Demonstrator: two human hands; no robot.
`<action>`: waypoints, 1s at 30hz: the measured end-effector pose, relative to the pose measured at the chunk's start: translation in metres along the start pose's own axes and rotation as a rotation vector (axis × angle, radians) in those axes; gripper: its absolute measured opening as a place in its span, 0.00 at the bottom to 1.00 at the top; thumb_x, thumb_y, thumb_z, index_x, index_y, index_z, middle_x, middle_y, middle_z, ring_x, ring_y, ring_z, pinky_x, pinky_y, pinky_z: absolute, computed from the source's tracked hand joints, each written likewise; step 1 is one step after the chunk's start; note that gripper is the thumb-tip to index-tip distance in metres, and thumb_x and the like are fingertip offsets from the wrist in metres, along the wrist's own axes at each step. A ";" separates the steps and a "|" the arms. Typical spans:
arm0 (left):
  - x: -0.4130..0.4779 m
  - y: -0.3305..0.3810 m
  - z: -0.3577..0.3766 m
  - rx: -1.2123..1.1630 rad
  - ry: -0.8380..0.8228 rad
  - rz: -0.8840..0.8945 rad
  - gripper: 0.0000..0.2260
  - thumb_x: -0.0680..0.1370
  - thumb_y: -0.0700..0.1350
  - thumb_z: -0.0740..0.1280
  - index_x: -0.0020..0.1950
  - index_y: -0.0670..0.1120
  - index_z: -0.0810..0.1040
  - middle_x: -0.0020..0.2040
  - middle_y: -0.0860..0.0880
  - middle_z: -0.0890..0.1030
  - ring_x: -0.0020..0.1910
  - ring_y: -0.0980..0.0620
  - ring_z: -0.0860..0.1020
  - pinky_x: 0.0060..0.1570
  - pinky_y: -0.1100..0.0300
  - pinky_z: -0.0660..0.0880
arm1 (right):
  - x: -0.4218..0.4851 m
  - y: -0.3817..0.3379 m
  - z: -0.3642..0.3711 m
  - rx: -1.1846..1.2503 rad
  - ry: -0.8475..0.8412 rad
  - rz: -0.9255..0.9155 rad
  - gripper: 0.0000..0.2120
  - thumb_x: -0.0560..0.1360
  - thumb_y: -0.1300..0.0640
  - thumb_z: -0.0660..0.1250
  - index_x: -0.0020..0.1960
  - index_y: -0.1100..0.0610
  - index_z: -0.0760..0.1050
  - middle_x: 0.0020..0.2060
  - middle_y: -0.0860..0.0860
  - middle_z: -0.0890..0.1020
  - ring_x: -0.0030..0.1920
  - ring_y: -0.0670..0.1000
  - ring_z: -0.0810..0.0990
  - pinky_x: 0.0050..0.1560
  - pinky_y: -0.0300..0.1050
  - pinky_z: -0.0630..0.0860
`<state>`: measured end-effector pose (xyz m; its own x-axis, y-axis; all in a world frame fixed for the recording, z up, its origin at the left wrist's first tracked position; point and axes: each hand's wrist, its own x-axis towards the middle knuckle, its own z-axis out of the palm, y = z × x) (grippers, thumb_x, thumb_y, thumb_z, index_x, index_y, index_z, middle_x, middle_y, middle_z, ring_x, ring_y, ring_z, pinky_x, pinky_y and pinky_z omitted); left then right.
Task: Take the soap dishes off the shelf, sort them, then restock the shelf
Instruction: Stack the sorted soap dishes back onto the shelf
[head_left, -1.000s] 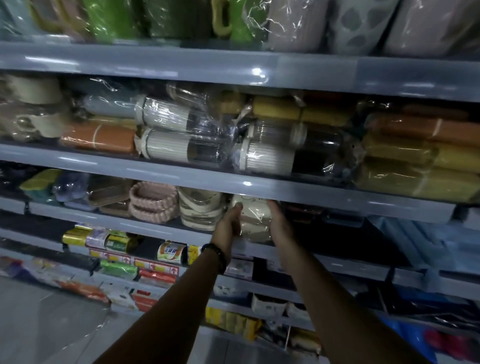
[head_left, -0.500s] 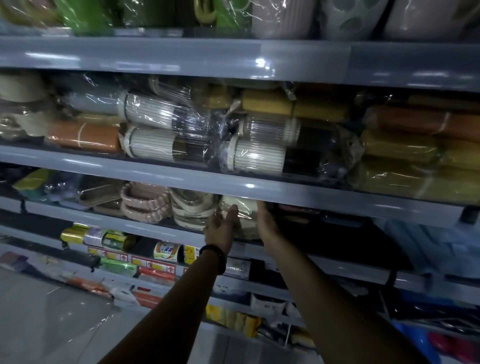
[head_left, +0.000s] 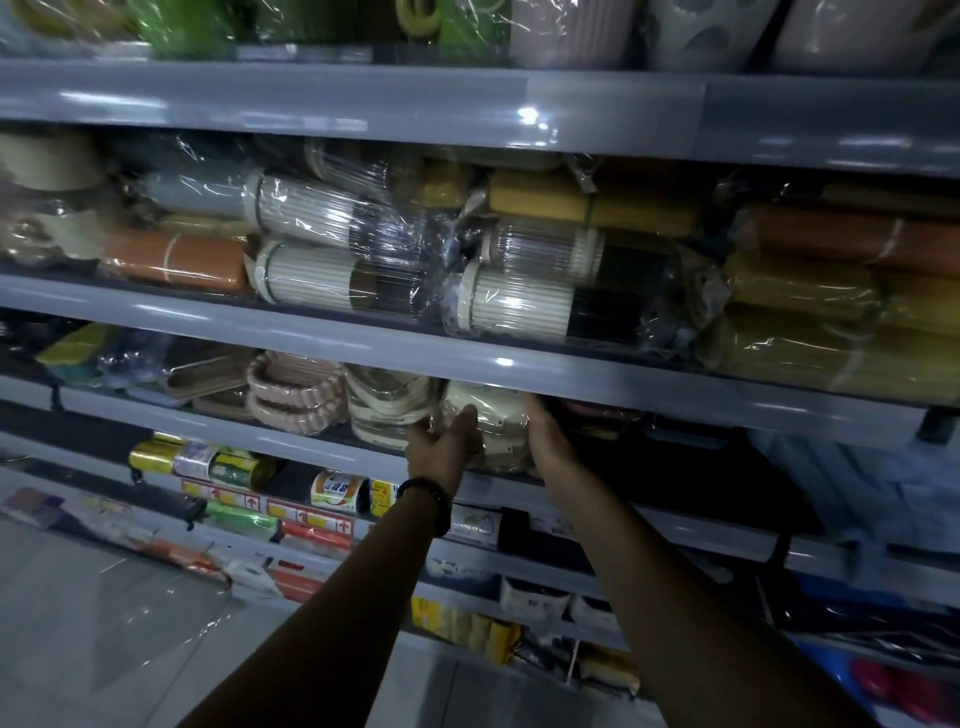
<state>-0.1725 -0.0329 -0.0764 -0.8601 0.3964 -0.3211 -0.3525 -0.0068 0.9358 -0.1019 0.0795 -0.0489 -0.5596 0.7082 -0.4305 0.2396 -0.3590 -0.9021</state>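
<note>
A plastic-wrapped stack of cream soap dishes (head_left: 488, 415) sits on the grey shelf (head_left: 291, 441), sandwiched between the left hand (head_left: 441, 441) and right hand (head_left: 550, 439), both flat-fingered, pressing its sides.

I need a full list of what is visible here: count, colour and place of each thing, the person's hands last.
shelves: at least four, grey
cream soap dish pack: one, cream, third shelf down, between the hands
beige soap dish stack: one, beige, just left of it
pink soap dish stack: one, pink, further left
ribbed canisters: four, white and dark, second shelf
orange cylinders: at least two, orange, second shelf, left and right
yellow cylinders: several, yellow, second shelf, right
wristband: one, black, left wrist
left hand: presses the pack's left side
right hand: touches the pack's right side
</note>
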 end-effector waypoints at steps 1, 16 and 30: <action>-0.002 0.000 -0.002 0.016 -0.001 -0.006 0.37 0.65 0.63 0.81 0.67 0.47 0.73 0.62 0.43 0.83 0.57 0.44 0.84 0.56 0.47 0.83 | 0.001 0.002 -0.001 0.020 0.005 -0.017 0.30 0.84 0.39 0.62 0.80 0.55 0.69 0.78 0.56 0.71 0.76 0.58 0.70 0.77 0.55 0.66; -0.039 -0.024 -0.098 0.069 0.060 0.022 0.11 0.81 0.41 0.71 0.61 0.44 0.75 0.51 0.46 0.81 0.48 0.47 0.80 0.43 0.56 0.79 | -0.070 0.071 0.024 -0.162 0.370 -0.494 0.11 0.81 0.52 0.72 0.51 0.60 0.76 0.46 0.53 0.83 0.48 0.54 0.81 0.45 0.44 0.72; -0.155 -0.236 -0.430 0.078 0.461 -0.590 0.08 0.81 0.41 0.70 0.59 0.41 0.80 0.44 0.43 0.82 0.35 0.45 0.79 0.28 0.61 0.73 | -0.161 0.351 0.215 -0.931 -0.651 0.109 0.14 0.72 0.42 0.69 0.45 0.53 0.81 0.39 0.50 0.87 0.43 0.53 0.87 0.45 0.51 0.82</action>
<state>-0.1152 -0.4877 -0.3100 -0.6100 -0.1107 -0.7846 -0.7902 0.1596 0.5918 -0.0980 -0.2910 -0.2895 -0.7400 0.1538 -0.6547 0.6555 0.3830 -0.6509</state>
